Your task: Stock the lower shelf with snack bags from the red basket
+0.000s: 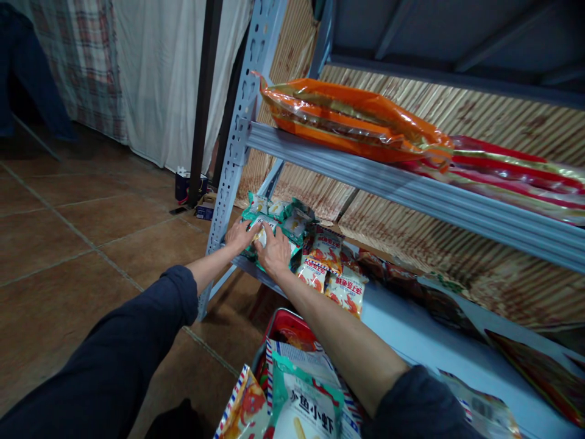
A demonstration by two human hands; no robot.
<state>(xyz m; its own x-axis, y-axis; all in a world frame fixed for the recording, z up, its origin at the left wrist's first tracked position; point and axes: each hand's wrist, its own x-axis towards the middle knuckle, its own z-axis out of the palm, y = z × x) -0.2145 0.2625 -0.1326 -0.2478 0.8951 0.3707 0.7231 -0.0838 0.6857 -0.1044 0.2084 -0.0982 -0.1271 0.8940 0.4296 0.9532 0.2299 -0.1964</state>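
Observation:
Both hands are on a green-and-white snack bag (264, 221) at the left end of the lower shelf (381, 311). My left hand (240, 236) grips its left side, fingers curled over the top. My right hand (275, 251) grips the near right part of it, fingers bent. More green snack bags (295, 224) lie behind and to the right. Beside my right hand are several orange-and-white snack bags (346, 288). Below my forearms, a red container (286, 322) holds more bags, with a green-and-white bag (305, 396) on top.
A perforated metal upright (244, 100) stands just left of the hands. Above runs a shelf beam (365, 174) bearing an orange bag (351, 119) and red bags (516, 167). Dark packets (445, 308) lie along the lower shelf's back. Small boxes (205, 206) sit on the tiled floor.

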